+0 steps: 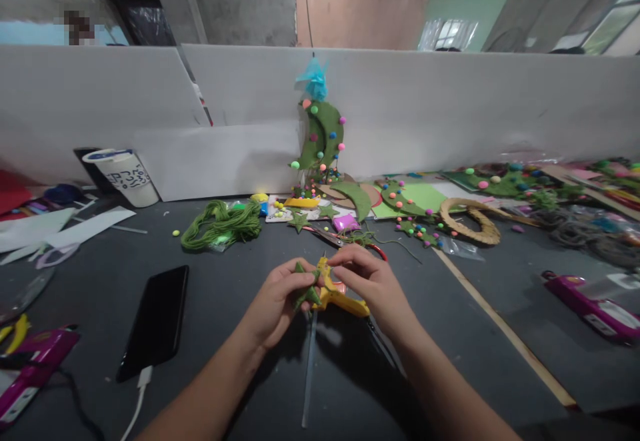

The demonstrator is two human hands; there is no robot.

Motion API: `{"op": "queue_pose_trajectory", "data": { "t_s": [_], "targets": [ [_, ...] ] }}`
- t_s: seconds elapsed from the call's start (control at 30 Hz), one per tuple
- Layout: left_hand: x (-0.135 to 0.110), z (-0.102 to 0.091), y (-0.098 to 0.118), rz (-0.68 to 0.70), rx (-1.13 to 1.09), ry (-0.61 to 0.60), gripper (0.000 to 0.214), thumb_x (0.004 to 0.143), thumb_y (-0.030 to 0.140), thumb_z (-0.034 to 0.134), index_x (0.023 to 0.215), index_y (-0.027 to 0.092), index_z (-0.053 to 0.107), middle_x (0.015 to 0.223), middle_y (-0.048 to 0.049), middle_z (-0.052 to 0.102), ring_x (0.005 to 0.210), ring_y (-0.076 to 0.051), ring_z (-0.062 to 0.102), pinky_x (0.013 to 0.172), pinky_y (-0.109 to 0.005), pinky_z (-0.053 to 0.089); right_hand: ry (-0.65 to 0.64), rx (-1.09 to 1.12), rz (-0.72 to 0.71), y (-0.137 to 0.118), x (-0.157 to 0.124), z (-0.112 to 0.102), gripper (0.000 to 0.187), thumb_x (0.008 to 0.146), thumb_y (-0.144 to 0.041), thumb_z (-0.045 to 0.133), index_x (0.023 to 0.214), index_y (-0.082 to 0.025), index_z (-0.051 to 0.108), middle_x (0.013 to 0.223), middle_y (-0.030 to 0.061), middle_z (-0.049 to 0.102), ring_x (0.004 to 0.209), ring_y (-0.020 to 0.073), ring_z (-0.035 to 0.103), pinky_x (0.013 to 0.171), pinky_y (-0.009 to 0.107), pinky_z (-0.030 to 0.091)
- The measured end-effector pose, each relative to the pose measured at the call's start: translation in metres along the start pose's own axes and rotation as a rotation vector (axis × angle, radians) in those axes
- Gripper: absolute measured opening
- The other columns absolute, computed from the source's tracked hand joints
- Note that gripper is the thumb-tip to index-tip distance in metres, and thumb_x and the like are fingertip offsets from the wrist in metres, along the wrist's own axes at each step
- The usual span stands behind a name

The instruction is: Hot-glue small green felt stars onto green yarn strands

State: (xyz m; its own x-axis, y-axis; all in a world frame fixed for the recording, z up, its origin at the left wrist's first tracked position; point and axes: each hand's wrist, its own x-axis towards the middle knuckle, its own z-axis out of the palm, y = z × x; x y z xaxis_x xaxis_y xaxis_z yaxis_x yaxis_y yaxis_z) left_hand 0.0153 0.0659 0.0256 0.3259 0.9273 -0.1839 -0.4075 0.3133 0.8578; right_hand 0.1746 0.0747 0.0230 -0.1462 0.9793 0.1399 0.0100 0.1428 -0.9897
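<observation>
Left grip (281,298) on likely star (303,286), scissors (332,238) just beyond

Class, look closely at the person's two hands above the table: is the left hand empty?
No: the left hand holds a small green piece between its thumb and fingers.
</observation>
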Motion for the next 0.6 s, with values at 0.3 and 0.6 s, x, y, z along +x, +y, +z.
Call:
{"op": "queue_pose_trajectory", "data": {
  "t_s": [0.3,0.6],
  "targets": [
    [-0.001,0.0,-0.005,0.177,0.438,0.06,0.009,0.074,0.022,0.058,0.07,0.016,0.053,0.07,0.0013,0.055,0.056,-0.009,0.046,0.051,-0.02,0.038,-0.063,0.167,0.111,0.009,-0.003,0.01,0.012,0.071,-0.027,0.065,0.067,-0.017,0.059,0.069,-0.0021,0.052,0.063,0.0112,0.049,0.059,0.023,0.038],
    [0.0,-0.004,-0.008,0.32,0.565,0.096,0.009,0.078,0.023,0.055,0.071,0.017,0.051,0.074,0.0016,0.053,0.06,-0.01,0.046,0.055,-0.022,0.039,-0.033,0.03,-0.006,0.009,-0.003,0.01,0.013,0.078,-0.028,0.059,0.07,-0.018,0.06,0.072,-0.0016,0.051,0.068,0.0116,0.047,0.063,0.023,0.036]
  ]
}}
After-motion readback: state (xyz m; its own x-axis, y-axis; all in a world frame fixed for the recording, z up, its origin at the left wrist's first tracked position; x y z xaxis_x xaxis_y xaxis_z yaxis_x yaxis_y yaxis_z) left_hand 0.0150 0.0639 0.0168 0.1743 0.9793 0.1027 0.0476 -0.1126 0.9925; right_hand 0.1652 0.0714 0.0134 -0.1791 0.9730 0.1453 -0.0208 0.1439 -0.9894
